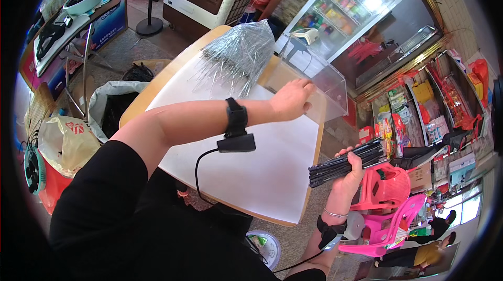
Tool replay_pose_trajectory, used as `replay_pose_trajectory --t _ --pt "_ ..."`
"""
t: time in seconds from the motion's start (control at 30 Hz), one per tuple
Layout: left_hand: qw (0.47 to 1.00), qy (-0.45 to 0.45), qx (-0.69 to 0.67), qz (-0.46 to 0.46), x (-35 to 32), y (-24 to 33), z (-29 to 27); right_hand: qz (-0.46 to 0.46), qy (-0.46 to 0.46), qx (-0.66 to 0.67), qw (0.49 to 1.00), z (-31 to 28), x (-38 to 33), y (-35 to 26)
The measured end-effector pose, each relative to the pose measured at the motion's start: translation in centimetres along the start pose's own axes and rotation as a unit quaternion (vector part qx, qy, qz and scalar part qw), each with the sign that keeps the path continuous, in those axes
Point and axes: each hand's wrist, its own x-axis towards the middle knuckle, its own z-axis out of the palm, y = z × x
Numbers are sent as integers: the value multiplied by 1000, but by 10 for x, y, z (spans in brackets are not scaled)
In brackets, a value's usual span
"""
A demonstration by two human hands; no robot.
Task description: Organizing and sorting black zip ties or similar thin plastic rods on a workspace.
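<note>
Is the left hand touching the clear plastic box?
Cannot tell. In the head view the left hand overlaps the near edge of the clear plastic box, but neither contact nor a gap shows. The right hand holds a black bundle.

Left hand [291,98] fingertips — hidden behind the clear box [319,79].

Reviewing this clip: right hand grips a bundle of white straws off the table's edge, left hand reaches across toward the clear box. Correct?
Not quite. The head view shows the bundle of straws in the right hand is black, not white. The left hand does reach across toward the clear box.
</note>
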Motion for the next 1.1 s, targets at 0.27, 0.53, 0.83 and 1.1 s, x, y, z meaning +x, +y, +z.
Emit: replay_pose_trajectory --t 0.27,0.53,0.83,1.1 --pt "949 2 304 78 48 -34 8 -44 29 4 999 3 29 -27" --pt "926 65 297 226 7 -43 12 -129 7 -76 989 20 63 -44" --pt "922 80 253 282 -35 -46 13 -202 -51 -187 960 73 125 -12" --pt "928 64 256 264 -47 -53 17 -265 -177 -613 723 101 158 73"
